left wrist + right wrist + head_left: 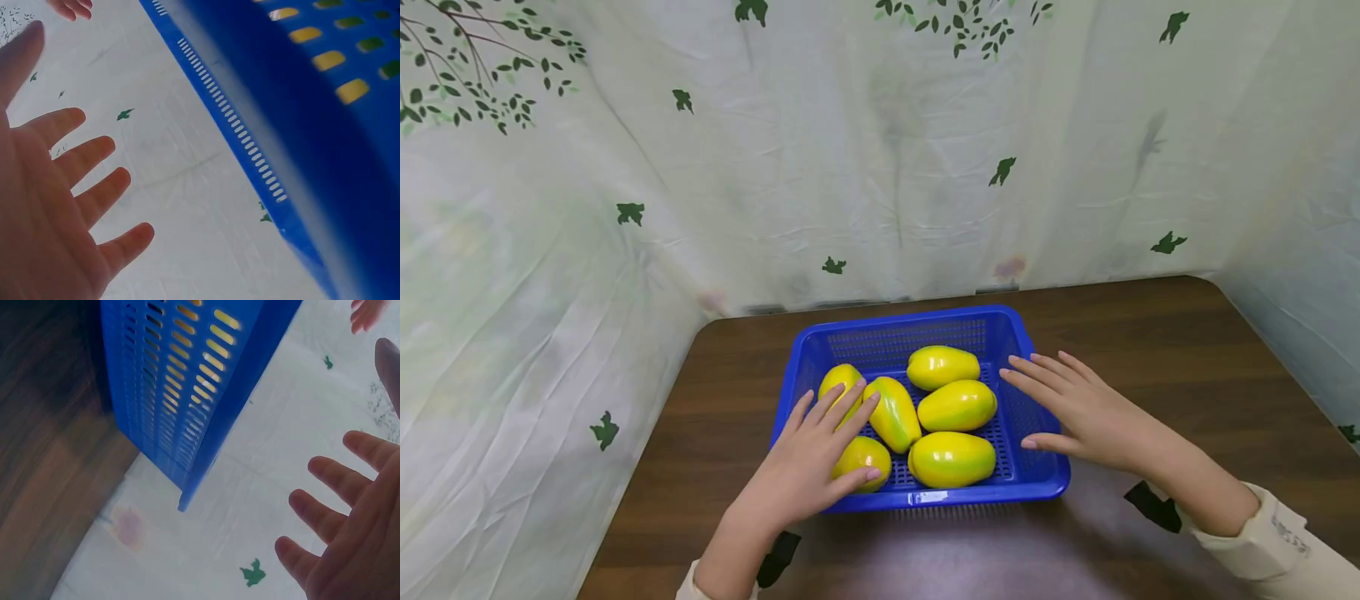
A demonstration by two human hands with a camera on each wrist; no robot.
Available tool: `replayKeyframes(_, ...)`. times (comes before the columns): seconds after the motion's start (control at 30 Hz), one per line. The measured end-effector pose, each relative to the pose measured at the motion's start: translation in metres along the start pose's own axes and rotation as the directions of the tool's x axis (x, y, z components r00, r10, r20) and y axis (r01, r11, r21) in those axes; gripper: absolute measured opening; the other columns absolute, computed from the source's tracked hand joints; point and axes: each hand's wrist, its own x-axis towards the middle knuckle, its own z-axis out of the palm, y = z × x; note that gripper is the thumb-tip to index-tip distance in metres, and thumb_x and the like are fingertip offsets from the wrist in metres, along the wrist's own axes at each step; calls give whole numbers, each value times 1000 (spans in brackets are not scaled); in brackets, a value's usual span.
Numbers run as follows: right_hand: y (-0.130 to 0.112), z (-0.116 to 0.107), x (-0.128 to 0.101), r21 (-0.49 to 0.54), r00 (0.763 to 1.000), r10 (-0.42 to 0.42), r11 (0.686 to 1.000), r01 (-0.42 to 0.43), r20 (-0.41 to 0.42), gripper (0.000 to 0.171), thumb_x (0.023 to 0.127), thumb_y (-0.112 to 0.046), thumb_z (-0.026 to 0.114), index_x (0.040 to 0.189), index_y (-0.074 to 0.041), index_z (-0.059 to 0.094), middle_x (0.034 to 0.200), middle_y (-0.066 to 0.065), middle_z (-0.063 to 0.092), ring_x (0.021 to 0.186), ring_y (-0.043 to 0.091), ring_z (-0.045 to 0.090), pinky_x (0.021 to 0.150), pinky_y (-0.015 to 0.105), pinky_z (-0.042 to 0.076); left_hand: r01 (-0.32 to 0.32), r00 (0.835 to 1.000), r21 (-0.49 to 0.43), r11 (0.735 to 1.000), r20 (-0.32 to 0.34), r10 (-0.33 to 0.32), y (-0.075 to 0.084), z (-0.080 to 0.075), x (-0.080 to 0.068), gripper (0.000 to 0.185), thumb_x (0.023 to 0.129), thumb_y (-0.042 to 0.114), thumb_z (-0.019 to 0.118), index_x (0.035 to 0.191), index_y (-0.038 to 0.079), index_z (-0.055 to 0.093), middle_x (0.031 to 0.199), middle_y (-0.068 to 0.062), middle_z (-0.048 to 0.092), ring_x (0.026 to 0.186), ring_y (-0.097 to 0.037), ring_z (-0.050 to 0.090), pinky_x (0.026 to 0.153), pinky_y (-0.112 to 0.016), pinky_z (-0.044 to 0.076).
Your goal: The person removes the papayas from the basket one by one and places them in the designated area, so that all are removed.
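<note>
A blue plastic basket (1052, 487) stands on the wooden table with several glossy yellow-green fruits in it, shaped like small papayas; one such fruit (951, 460) lies at the near right of the basket floor. My left hand (805, 462) hovers over the basket's left side with fingers spread, covering parts of the left-hand fruits. Above the right rim is my right hand (1086, 417), its fingers straight and thumb apart. In the left wrist view the left hand (56, 212) is clear of the basket wall (250, 94). The right wrist view also shows a gap between the right hand (356, 531) and the slotted wall (181, 381).
The brown wooden table (700, 433) extends to both sides of the basket. Behind it and along the sides hangs a pale curtain (820, 167) printed with green birds and leafy branches. A black strap piece (1152, 507) shows under the right wrist.
</note>
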Motion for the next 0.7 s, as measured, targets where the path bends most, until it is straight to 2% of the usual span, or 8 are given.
replayKeyframes(0.27, -5, 7, 5, 76, 999, 14, 997, -17, 37, 71, 84, -50, 54, 139, -12, 32, 142, 5, 31, 127, 29, 30, 102, 48, 15, 25, 997, 28, 999, -73, -23, -2, 2, -5, 66, 87, 48, 51, 141, 16, 30, 144, -5, 27, 127, -26, 28, 102, -48, 18)
replayKeyframes(0.43, -8, 10, 7, 144, 1000, 16, 989, -19, 24, 70, 84, -49, 55, 139, -12, 32, 140, 4, 34, 126, 25, 32, 98, 49, 25, 61, 986, -1, 998, -153, -61, -5, 8, -10, 62, 88, 46, 50, 138, 13, 35, 140, -7, 33, 125, -28, 31, 99, -49, 23)
replayKeyframes(0.57, -11, 15, 10, 190, 1000, 7, 982, -10, 13, 70, 84, -48, 54, 139, -12, 32, 139, 5, 36, 124, 24, 35, 96, 47, 30, 64, 969, -40, 997, -237, -72, -10, 15, -16, 59, 88, 42, 52, 135, 9, 39, 136, -10, 38, 122, -29, 35, 96, -50, 28)
replayKeyframes(0.7, -14, 21, 14, 229, 1000, 7, 973, -10, 15, 67, 84, -45, 57, 138, -11, 34, 138, 5, 38, 123, 23, 37, 96, 45, 32, 94, 936, -86, 992, -331, -117, -13, 21, -22, 56, 86, 34, 59, 131, 5, 43, 129, -12, 45, 117, -30, 40, 92, -51, 32)
